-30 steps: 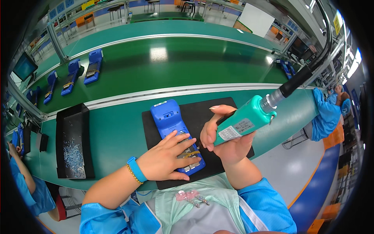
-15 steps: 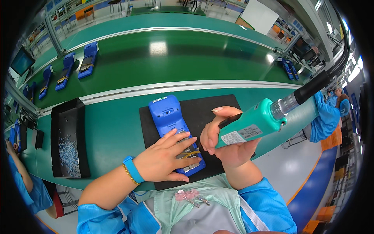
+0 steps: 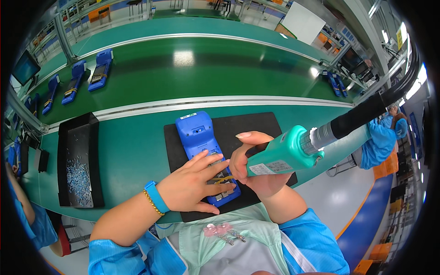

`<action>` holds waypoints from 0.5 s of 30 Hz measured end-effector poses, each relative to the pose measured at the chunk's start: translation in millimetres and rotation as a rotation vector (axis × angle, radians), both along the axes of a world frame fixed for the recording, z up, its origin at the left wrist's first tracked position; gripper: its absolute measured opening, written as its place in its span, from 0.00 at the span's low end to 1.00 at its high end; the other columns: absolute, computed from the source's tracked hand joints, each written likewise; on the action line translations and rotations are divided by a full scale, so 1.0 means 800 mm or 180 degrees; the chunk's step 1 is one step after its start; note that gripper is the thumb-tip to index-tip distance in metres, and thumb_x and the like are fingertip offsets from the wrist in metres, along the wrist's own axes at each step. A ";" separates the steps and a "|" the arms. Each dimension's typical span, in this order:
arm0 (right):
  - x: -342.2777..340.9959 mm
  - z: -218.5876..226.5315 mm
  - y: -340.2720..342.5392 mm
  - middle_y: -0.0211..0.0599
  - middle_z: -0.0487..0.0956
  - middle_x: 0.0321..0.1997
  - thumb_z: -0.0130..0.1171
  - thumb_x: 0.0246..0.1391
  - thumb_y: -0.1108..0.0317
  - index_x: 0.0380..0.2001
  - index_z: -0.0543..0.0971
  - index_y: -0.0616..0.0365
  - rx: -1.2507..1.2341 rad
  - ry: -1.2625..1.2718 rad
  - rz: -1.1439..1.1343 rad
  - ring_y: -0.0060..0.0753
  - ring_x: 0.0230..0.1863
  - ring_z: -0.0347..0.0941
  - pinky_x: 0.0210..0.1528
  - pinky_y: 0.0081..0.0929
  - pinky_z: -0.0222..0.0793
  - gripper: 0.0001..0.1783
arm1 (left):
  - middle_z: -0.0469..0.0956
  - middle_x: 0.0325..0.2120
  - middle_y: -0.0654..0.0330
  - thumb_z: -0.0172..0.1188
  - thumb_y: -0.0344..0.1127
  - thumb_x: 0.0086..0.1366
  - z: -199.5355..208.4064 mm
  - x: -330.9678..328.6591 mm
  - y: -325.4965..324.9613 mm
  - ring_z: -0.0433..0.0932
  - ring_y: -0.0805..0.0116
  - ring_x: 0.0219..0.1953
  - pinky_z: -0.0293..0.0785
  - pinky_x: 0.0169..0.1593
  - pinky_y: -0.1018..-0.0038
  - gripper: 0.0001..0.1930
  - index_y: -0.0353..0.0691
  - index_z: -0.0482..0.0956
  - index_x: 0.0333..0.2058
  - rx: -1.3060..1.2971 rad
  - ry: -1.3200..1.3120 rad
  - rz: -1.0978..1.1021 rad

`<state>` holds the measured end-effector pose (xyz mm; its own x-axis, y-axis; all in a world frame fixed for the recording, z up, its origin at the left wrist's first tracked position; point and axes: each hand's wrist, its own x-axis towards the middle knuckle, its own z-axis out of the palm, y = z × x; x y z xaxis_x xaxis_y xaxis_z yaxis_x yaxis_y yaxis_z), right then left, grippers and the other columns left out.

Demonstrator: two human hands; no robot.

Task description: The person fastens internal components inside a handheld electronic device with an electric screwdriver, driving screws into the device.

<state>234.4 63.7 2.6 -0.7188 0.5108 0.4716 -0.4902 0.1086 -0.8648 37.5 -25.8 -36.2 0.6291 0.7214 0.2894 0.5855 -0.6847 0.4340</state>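
At centre, the left hand (image 3: 192, 184) lies spread over the blue device (image 3: 203, 140), hiding much of its lower half; the right hand (image 3: 271, 187) clasps a green tool (image 3: 285, 150), its tip hidden. The green surface (image 3: 133, 151) carries a black tray (image 3: 77, 141), left; upper right, a white board (image 3: 302, 24) stands beyond.

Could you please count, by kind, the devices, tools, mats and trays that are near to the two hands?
Blue device, under the left hand: 1
Green tool, in the right hand: 1
Black mat: 1
Black tray: 1
Total: 4
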 end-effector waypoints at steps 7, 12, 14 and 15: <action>-0.003 -0.002 0.002 0.38 0.74 0.21 0.35 0.59 0.21 0.64 0.66 0.65 0.0131 0.0087 0.0026 0.27 0.16 0.65 0.21 0.26 0.62 0.55 | 0.64 0.64 0.46 0.68 0.59 0.56 -0.004 -0.002 -0.002 0.59 0.42 0.69 0.52 0.70 0.43 0.31 0.55 0.80 0.56 0.0053 -0.0024 -0.0011; -0.003 0.003 0.002 0.39 0.74 0.21 0.35 0.59 0.21 0.64 0.66 0.65 0.0172 0.0134 0.0032 0.27 0.16 0.66 0.21 0.26 0.64 0.55 | 0.64 0.65 0.45 0.68 0.59 0.56 -0.005 -0.002 -0.001 0.59 0.42 0.69 0.53 0.70 0.43 0.31 0.56 0.80 0.57 0.0076 -0.0047 -0.0032; -0.002 0.011 0.000 0.39 0.75 0.22 0.34 0.60 0.21 0.65 0.64 0.68 0.0204 -0.0031 -0.0140 0.28 0.16 0.68 0.23 0.27 0.66 0.56 | 0.63 0.65 0.45 0.68 0.59 0.56 -0.005 -0.003 -0.002 0.59 0.42 0.69 0.53 0.70 0.43 0.31 0.56 0.80 0.57 0.0071 -0.0037 -0.0024; -0.003 0.014 -0.002 0.39 0.75 0.22 0.34 0.60 0.21 0.65 0.64 0.68 0.0209 -0.0030 -0.0133 0.28 0.16 0.68 0.23 0.27 0.66 0.56 | 0.63 0.65 0.45 0.68 0.59 0.56 -0.005 -0.003 -0.002 0.59 0.42 0.69 0.53 0.70 0.43 0.31 0.56 0.79 0.57 0.0082 -0.0013 -0.0018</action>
<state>231.8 62.1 13.9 -0.7022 0.5086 0.4983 -0.4758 0.1854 -0.8598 34.8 -27.3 -40.6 0.6320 0.7101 0.3103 0.5798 -0.6990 0.4187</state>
